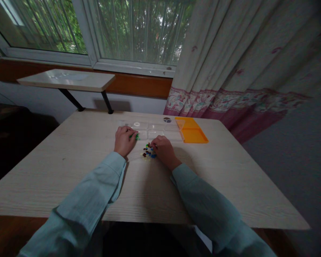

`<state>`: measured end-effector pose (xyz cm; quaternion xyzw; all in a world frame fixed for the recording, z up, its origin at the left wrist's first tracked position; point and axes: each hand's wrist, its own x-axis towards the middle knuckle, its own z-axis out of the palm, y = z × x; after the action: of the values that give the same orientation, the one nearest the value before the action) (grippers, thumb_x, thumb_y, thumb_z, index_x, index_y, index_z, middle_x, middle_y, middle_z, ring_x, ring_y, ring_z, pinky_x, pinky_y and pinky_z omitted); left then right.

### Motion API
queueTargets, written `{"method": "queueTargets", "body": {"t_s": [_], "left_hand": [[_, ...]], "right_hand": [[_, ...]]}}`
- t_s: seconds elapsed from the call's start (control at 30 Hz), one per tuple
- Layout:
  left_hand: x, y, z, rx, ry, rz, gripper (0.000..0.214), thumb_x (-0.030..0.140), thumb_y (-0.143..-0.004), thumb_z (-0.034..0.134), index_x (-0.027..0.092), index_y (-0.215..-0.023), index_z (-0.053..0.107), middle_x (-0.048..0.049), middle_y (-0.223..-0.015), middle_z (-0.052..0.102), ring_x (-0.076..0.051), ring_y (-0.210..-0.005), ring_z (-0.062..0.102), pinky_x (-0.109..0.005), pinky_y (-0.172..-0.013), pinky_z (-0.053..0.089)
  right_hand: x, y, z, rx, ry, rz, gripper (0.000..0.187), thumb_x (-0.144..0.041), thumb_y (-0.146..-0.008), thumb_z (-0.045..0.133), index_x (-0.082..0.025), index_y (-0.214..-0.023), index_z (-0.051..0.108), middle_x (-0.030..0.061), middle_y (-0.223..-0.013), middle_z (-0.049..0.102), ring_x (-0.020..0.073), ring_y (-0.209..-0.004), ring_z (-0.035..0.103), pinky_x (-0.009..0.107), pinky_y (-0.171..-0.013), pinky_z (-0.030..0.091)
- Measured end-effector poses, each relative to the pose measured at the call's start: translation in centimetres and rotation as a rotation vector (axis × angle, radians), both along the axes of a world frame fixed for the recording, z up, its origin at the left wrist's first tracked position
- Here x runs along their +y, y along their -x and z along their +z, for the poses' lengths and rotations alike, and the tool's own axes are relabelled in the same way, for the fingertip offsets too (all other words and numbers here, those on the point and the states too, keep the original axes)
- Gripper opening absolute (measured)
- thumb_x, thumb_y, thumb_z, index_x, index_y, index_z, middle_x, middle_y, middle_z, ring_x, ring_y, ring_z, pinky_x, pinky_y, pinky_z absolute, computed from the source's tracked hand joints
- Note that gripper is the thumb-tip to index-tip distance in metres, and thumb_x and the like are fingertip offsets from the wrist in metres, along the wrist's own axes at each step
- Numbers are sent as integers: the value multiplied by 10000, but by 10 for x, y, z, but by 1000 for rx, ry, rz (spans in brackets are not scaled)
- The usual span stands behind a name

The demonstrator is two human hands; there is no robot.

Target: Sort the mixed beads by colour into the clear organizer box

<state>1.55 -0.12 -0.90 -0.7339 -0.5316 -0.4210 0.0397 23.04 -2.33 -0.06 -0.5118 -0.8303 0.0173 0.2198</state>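
Observation:
A small pile of tiny coloured pieces (149, 154), brown, blue, green and pale yellow, lies on the table. Over the pile's right edge, my right hand (165, 150) has its fingers pinched together; whatever is between them is too small to make out. A clear plastic compartment box (155, 134) stands just beyond the pile. My left hand (124, 141) rests at the box's near left corner, fingers curled and closed. Green pieces (135, 136) show by its fingertips, in or at the near left compartment; I cannot tell whether the fingers grip one.
An orange lid (194, 130) lies open to the right of the box. The pale wooden table (91, 185) carries a raised shelf (69, 80) on black legs at its back left. A curtain (219, 78) hangs behind the right side, beside the window (139, 32).

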Motion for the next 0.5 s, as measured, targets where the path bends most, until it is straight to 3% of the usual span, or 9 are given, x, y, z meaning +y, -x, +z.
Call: {"method": "queueTargets", "body": {"t_s": [0.3, 0.5], "left_hand": [[-14, -14, 9, 32, 10, -169, 238, 321, -920, 510, 233, -979, 724, -65, -951, 613, -222, -967, 505, -410, -883, 413], [-24, -29, 15, 33, 2, -305, 204, 314, -905, 557, 248, -1029, 706, -54, -960, 621, -204, -986, 509, -381, -898, 418]], "right_hand": [[3, -5, -1, 334, 9, 25, 134, -204, -873, 516, -178, -803, 628, 61, -827, 602, 182, -842, 529, 300, -818, 408], [0, 4, 10, 751, 245, 5, 185, -357, -812, 549, -193, -754, 611, 6, -759, 598, 140, -718, 528, 261, -694, 408]]}}
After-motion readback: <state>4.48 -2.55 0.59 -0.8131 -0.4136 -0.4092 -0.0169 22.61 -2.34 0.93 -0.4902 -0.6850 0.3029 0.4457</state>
